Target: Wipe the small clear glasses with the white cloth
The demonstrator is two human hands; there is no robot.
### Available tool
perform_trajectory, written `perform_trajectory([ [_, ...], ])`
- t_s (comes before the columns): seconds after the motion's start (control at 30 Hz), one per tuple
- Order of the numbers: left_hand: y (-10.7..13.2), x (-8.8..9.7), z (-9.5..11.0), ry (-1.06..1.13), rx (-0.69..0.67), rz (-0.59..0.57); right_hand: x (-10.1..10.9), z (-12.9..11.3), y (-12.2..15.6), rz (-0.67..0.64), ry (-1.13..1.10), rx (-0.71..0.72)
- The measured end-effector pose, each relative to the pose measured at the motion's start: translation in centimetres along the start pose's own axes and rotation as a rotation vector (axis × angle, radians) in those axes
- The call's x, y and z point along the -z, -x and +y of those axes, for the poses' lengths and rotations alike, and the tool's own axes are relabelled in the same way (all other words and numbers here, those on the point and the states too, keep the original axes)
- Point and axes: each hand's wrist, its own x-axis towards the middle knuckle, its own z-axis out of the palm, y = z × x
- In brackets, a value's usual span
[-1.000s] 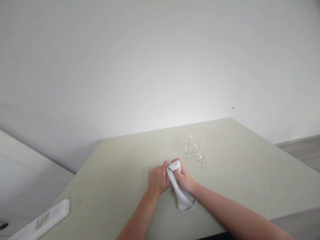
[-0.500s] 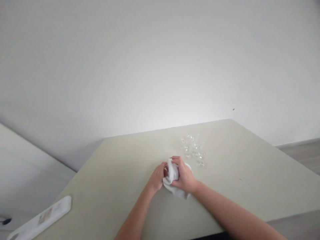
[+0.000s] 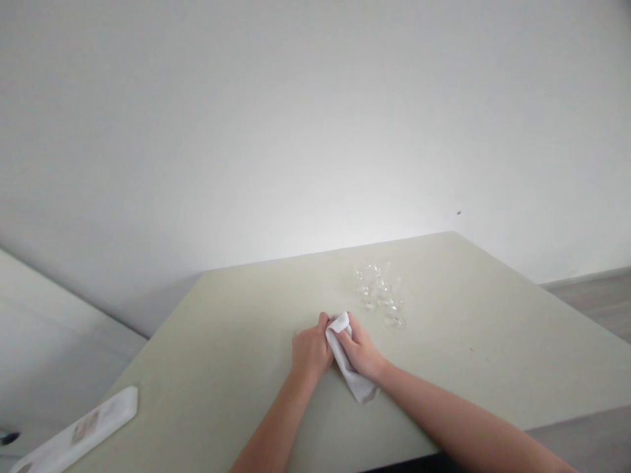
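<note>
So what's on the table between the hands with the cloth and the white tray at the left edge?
Nothing: in the head view the table is bare between the left hand, closed by the cloth, and the white tray.

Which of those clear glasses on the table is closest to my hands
The front-most glass, at the near right end of the cluster of clear glasses; the others stand farther back from your right hand.

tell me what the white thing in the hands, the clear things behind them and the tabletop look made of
White cloth: soft woven fabric, matte; it folds and hangs limp between both hands. Clear glasses: glass, or maybe clear plastic; see-through with bright glints. Table: smooth pale laminate or painted board, likely; flat, even, faint sheen.
</note>
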Motion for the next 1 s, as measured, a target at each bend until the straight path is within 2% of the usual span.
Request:
perform_trajectory([
  [0.07,0.1,-0.2,0.2,0.035,-0.004,0.077,-0.2,-0.1,-0.2,0.0,-0.059,-0.03],
  [0.17,0.2,-0.5,0.7,0.036,-0.12,0.215,-0.5,-0.1,-0.6,0.103,-0.176,-0.106],
  [0.23,0.2,-0.7,0.8,0.056,-0.154,0.226,-0.4,-0.1,-0.6,0.134,-0.178,-0.091],
  [0.33,0.1,-1.0,0.5,0.23,-0.083,0.144,0.5,-0.4,-0.2,0.06,0.044,0.098],
  [0.4,0.0,-1.1,-0.1,0.465,-0.076,0.057,1.3,-1.0,0.0,-0.043,0.254,0.266],
  [0.47,-0.1,-1.0,-0.5,0.747,-0.119,-0.078,2.1,-1.6,0.2,-0.163,0.413,0.404],
  [0.53,0.0,-0.8,-0.6,0.946,-0.169,-0.183,2.5,-2.0,0.2,-0.219,0.497,0.473],
  [0.57,0.1,-0.8,-0.5,0.974,-0.18,-0.18,2.5,-2.0,0.1,-0.208,0.504,0.474],
  [0.63,0.3,-0.8,-0.2,0.865,-0.183,-0.059,2.4,-1.9,0.0,-0.106,0.459,0.416],
  [0.7,0.5,-1.0,0.3,0.619,-0.194,0.118,2.0,-1.5,-0.2,0.044,0.375,0.313],
  [0.77,0.6,-1.4,0.6,0.384,-0.226,0.255,1.6,-0.9,-0.4,0.129,0.297,0.222],
  [0.87,0.5,-2.0,0.3,0.23,-0.206,0.316,1.1,-0.4,-0.3,0.032,0.231,0.165],
  [0.93,0.4,-2.2,-0.3,0.255,-0.162,0.278,1.2,-0.4,-0.1,-0.069,0.263,0.189],
  [1.0,0.2,-2.3,-0.8,0.37,-0.17,0.223,1.5,-0.8,-0.1,-0.144,0.373,0.276],
])
